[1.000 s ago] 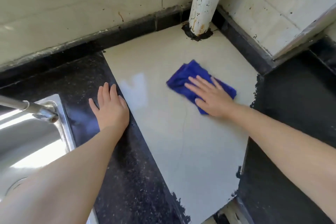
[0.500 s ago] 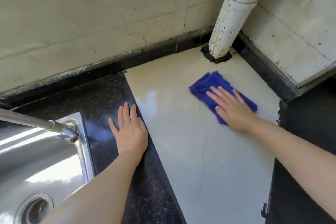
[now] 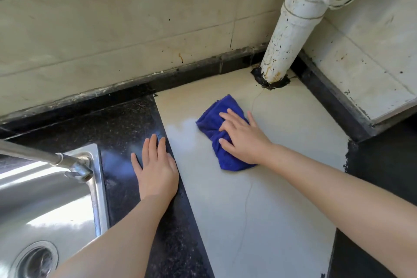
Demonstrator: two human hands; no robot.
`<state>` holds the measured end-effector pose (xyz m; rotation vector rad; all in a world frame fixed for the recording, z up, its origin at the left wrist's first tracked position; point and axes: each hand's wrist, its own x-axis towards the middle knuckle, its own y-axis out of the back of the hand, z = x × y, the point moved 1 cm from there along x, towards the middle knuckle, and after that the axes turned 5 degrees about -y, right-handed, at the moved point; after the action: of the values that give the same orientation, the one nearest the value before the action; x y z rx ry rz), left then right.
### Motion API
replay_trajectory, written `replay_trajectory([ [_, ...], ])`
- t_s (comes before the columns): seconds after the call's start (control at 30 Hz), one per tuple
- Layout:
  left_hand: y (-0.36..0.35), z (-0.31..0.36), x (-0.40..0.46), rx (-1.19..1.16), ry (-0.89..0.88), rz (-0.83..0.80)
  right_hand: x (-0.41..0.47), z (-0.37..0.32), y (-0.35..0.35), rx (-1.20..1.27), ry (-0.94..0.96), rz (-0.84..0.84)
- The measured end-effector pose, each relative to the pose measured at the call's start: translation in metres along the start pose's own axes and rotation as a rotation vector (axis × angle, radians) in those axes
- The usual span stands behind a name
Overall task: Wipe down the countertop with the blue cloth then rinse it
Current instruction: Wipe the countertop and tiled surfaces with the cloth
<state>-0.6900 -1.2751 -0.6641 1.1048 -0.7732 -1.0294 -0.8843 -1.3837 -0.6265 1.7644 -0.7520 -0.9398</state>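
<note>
Sink: a steel basin (image 3: 45,198) lies to the left of the left hand, its drain nearest the camera.
Left hand: the left hand (image 3: 156,170) lies flat, fingers straight and together, palm down on the dark speckled strip of the tabletop (image 3: 259,221); it holds nothing.
Faucet: a metal spout (image 3: 74,166) reaches over the basin, just left of the left hand.
Right hand: the right hand (image 3: 242,140) presses palm down on the blue cloth (image 3: 216,124), fingers slightly bent and bunching the fabric.
Blue cloth: crumpled on the pale tile, under and ahead of the right hand, to the right of the left hand.
Pipe: a white pipe (image 3: 286,36) rises from the tabletop corner beyond the right hand.
</note>
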Motion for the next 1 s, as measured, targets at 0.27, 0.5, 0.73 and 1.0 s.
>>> replay_trajectory([
  [0.27, -0.002, -0.001, -0.001, 0.009, -0.004, 0.016, -0.004, 0.128, 0.008, 0.026, -0.564, 0.303],
  [0.5, -0.001, 0.0, -0.001, 0.022, -0.003, 0.007, 0.011, 0.081, -0.007, 0.04, -0.521, 0.251],
  [0.73, 0.002, 0.001, -0.001, -0.008, 0.015, -0.009, 0.018, 0.161, 0.024, -0.012, -0.51, 0.218],
  [1.0, -0.001, 0.0, -0.001, -0.005, 0.012, -0.002, -0.025, 0.138, 0.0, 0.069, -0.473, 0.267],
])
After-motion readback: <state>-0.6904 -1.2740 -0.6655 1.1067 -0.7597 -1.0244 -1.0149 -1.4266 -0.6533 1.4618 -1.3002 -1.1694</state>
